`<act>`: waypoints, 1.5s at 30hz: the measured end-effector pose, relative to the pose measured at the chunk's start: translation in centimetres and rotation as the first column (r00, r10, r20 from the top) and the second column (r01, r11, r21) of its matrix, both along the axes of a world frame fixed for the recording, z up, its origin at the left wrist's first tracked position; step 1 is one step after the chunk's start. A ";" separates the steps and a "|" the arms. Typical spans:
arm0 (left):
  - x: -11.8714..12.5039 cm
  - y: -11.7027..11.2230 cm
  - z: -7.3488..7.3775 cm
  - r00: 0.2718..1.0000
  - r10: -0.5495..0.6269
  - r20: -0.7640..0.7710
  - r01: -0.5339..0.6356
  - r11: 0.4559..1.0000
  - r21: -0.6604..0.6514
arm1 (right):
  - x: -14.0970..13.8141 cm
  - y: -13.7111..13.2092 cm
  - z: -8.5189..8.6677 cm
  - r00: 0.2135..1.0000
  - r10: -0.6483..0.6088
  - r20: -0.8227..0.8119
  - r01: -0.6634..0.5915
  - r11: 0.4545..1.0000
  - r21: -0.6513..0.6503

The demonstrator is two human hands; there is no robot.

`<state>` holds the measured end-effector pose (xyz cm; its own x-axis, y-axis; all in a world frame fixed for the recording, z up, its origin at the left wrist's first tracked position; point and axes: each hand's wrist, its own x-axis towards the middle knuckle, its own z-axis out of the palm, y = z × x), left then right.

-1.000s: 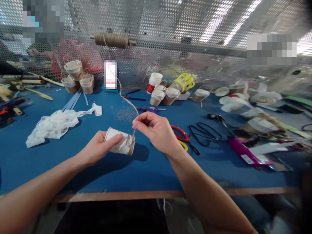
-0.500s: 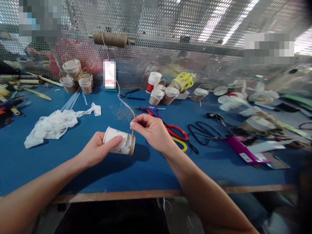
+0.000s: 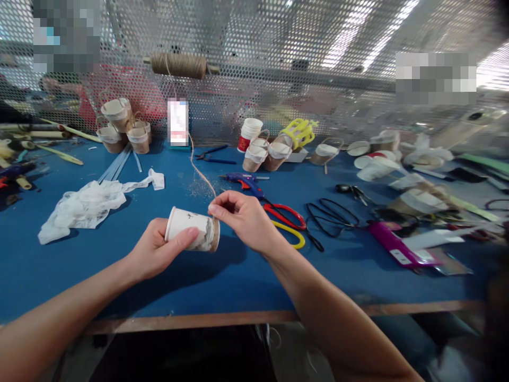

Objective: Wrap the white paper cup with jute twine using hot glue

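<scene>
My left hand (image 3: 159, 248) is wrapped round a white paper cup (image 3: 186, 222), which lies on its side in the air with its base to the right. Twine circles the base end, and a grey smear marks the wall beside it. Between thumb and forefinger my right hand (image 3: 238, 215) pinches the twine (image 3: 202, 176) close to the base. From there the strand runs up past a phone-like screen (image 3: 178, 122) to a twine spool (image 3: 178, 65) on a rod at the mesh.
Behind my right hand lie a blue glue gun (image 3: 242, 182) and scissors with red and yellow handles (image 3: 292, 216). White gauzy cloth (image 3: 85, 207) lies at left. Twine-wrapped cups (image 3: 278, 154) stand at the back. A purple packet (image 3: 397, 246) is at right.
My right hand has shifted slightly left and down with the twine, nearer the cup's base. The left hand and cup have turned a little.
</scene>
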<state>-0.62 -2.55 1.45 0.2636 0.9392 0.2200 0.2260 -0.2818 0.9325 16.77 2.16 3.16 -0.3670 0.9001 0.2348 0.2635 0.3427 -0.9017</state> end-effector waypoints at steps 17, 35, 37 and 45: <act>0.1 -0.1 0.0 0.998 -0.018 -0.055 0.028 0.979 0.200 | 0.0 0.0 -0.2 0.999 0.024 -0.032 -0.026 0.997 -0.069; 0.4 -0.1 -0.1 0.989 0.071 0.133 -0.065 0.997 -0.052 | -0.2 0.4 -0.7 0.999 0.022 -0.037 -0.027 0.990 -0.137; 0.5 -0.1 -0.1 0.984 0.083 0.158 -0.069 0.994 -0.090 | -0.2 0.5 -0.8 0.999 0.024 -0.040 -0.030 0.987 -0.157; 0.5 0.4 -0.9 0.926 0.166 0.340 -0.056 0.949 -0.309 | -0.3 0.7 -0.8 0.999 0.004 -0.037 -0.012 0.978 -0.209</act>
